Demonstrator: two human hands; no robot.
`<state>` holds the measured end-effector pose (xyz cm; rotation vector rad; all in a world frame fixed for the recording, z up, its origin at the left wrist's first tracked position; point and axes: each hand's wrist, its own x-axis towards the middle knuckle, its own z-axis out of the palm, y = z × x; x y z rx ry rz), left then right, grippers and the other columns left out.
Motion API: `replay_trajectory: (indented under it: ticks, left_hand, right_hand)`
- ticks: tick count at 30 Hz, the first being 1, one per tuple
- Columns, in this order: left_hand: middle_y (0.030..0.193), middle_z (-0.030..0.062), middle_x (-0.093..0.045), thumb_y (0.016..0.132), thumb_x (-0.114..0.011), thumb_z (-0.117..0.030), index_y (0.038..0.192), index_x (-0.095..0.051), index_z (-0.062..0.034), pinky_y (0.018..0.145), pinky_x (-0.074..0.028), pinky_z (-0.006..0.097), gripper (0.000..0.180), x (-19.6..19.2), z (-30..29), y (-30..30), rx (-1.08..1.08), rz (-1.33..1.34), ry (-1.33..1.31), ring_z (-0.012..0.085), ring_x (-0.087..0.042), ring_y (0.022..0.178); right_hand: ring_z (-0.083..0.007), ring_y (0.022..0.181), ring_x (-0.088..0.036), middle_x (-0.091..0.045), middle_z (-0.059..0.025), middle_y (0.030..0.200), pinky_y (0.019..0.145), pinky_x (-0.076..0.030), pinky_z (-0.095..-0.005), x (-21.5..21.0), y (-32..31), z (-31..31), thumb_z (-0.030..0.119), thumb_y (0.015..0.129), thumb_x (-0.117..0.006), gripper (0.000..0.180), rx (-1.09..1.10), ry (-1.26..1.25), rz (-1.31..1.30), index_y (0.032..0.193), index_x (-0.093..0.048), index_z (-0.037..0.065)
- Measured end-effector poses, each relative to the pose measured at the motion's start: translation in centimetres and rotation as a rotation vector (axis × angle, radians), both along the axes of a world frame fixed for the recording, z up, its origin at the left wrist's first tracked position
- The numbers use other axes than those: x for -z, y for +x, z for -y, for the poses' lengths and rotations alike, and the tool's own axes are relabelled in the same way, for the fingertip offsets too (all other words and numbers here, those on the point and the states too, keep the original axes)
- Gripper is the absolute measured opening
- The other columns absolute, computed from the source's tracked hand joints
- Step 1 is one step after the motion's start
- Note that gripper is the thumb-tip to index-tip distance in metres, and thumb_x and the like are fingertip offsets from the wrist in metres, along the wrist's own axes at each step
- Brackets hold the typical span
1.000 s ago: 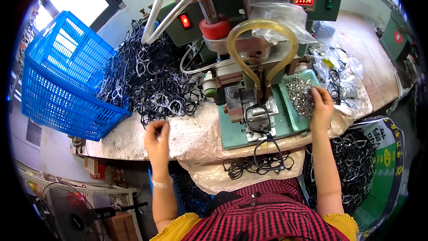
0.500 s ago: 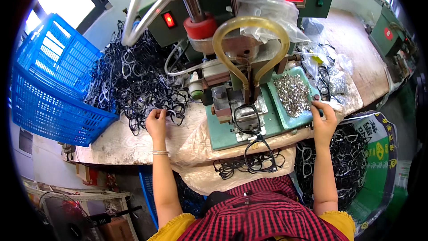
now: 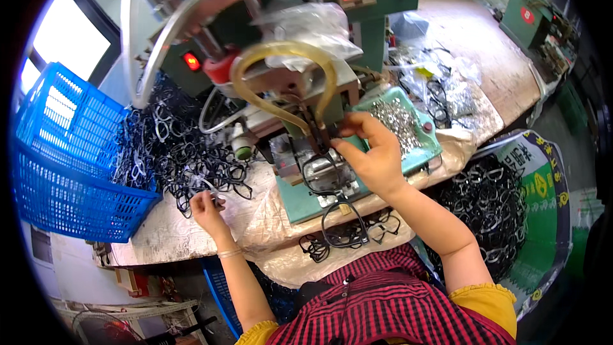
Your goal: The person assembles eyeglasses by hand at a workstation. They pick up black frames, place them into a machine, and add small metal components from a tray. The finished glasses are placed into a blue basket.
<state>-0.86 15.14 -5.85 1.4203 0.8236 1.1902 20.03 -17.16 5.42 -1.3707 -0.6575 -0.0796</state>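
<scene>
My right hand (image 3: 377, 156) reaches into the tooling of a green bench press (image 3: 377, 32), thumb and forefinger drawn together beside its dark upright parts. What they pinch, if anything, is too small to make out. A black eyeglass frame (image 3: 365, 227) sits at the die, one rim under the tooling and the other over the front edge of the green base (image 3: 297, 204). At the near edge of a heap of black eyeglass frames (image 3: 191, 166), my left hand (image 3: 207, 211) is closed, a small dark bit showing at its fingertips.
A green tray (image 3: 431, 147) of small shiny metal pieces lies right of the press. Blue baskets (image 3: 70, 185) lean at the left. A large sack (image 3: 543, 185) with more black frames stands at the right. Some frames (image 3: 313, 248) lie on brown wrapping below the press.
My right hand has moved left from the tray's edge to the press tooling. My left hand stays by the heap's near edge. The whole view has shifted and tilted.
</scene>
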Motion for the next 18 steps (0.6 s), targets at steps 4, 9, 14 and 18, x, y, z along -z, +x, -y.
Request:
replay_trajectory:
  ticks: [4,9,14,18]
  left_hand:
    - [0.099,0.0097,-0.065,0.105,-0.051,-0.015,0.109,-0.056,-0.0086,0.072,-0.052,0.032,0.009,-7.4,7.5,1.9,0.275,0.433,0.028,0.0171,-0.061,0.083]
    - [0.108,0.0181,-0.066,0.106,-0.046,-0.014,0.116,-0.058,0.0018,0.078,-0.056,0.035,0.022,-17.9,14.5,5.8,0.484,0.329,0.682,0.0234,-0.065,0.092]
    - [0.103,0.0202,-0.068,0.105,-0.047,-0.009,0.116,-0.059,0.0056,0.078,-0.058,0.038,0.022,-17.9,15.1,7.7,0.489,0.383,0.746,0.0263,-0.068,0.091]
    - [0.093,0.01,-0.077,0.09,-0.061,-0.006,0.094,-0.073,-0.0087,0.083,-0.053,0.038,0.012,-15.8,18.4,6.2,0.637,0.078,1.016,0.0246,-0.073,0.082]
  right_hand:
    - [-0.0111,0.092,-0.065,-0.069,-0.0073,0.097,0.085,-0.051,-0.0253,0.2,-0.8,0.3,0.0,0.084,-0.071,0.042,-0.078,0.047,-0.174,0.123,-0.057,-0.007]
    - [-0.0104,0.094,-0.064,-0.07,-0.0061,0.101,0.086,-0.05,-0.024,-2.0,-2.1,-0.3,-0.001,0.086,-0.069,0.048,-0.259,0.178,-0.378,0.13,-0.051,-0.004]
    - [-0.0181,0.107,-0.066,-0.07,-0.0125,0.114,0.095,-0.049,-0.0299,-3.8,-4.0,0.9,0.0,0.087,-0.065,0.049,-0.183,0.098,-0.272,0.134,-0.05,-0.003]
    - [-0.0295,0.116,-0.063,-0.066,-0.0194,0.122,0.103,-0.047,-0.0397,-2.2,-0.8,3.3,0.01,0.083,-0.068,0.04,-0.104,-0.266,0.151,0.122,-0.064,0.004]
